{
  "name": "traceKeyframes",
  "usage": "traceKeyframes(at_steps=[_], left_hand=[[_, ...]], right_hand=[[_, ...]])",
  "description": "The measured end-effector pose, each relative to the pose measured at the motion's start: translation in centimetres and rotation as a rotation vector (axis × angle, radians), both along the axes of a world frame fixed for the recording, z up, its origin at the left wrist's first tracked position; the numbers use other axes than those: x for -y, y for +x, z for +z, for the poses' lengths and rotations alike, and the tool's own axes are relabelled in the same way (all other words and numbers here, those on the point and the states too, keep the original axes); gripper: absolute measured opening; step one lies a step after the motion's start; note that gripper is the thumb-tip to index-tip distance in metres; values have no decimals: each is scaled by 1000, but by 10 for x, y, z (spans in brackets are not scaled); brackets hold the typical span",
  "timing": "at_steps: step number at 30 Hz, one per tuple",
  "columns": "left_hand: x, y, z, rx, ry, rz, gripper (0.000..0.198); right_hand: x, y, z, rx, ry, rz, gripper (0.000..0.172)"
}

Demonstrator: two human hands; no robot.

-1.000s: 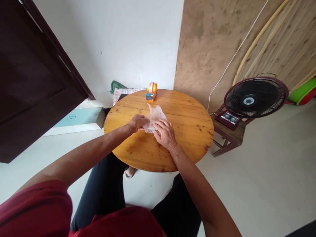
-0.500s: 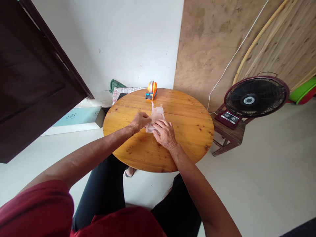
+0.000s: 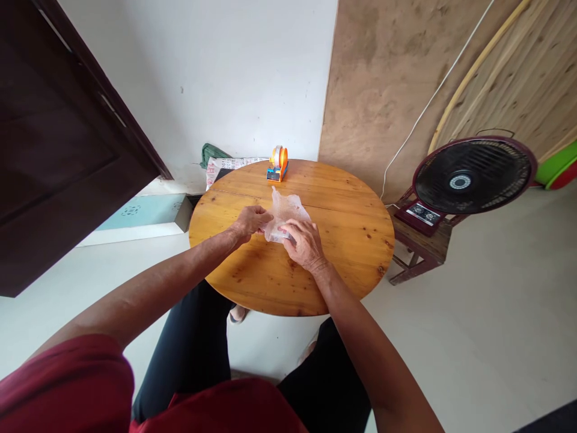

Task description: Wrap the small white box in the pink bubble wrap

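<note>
A crumpled, translucent whitish piece of plastic wrap (image 3: 288, 207) lies near the middle of the round wooden table. My left hand (image 3: 251, 222) pinches its left edge between thumb and fingers. Over its near right part my right hand (image 3: 305, 243) is curled, the fingers bent round the wrap. Whether anything is folded inside the wrap cannot be made out. Beyond it, close to the far edge of the table, stands an orange and blue tape dispenser (image 3: 278, 163) with a roll of tape.
The round wooden table (image 3: 252, 282) stands against a white wall. To its right, a dark red fan (image 3: 469, 180) sits on a wooden stool (image 3: 419, 246). A pale blue box (image 3: 139, 216) and a printed sack (image 3: 220, 168) are on the left.
The far part of the wrap has spread wider toward the right. My left hand has shifted slightly left, and my right hand slightly right with its fingers more curled.
</note>
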State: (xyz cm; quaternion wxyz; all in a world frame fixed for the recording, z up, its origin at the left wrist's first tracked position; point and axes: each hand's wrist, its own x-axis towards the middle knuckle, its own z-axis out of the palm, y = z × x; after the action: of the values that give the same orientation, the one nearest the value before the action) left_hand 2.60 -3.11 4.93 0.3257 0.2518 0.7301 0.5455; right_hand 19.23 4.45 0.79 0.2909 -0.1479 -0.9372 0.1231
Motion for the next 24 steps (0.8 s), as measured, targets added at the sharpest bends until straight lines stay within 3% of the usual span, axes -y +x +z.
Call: traceKeyframes(at_steps=[11, 18, 21, 24], left_hand=[[-2, 10, 1, -30, 11, -40, 17], [2, 8, 8, -59, -4, -221, 4], [6, 4, 8, -63, -11, -293, 14], [10, 3, 4, -191, -18, -338, 25]], right_hand=[[-1, -1, 1, 10, -3, -5, 28], [0, -2, 1, -13, -28, -10, 27], [-1, -4, -1, -40, -76, -41, 31], [0, -4, -1, -53, -114, -69, 37]])
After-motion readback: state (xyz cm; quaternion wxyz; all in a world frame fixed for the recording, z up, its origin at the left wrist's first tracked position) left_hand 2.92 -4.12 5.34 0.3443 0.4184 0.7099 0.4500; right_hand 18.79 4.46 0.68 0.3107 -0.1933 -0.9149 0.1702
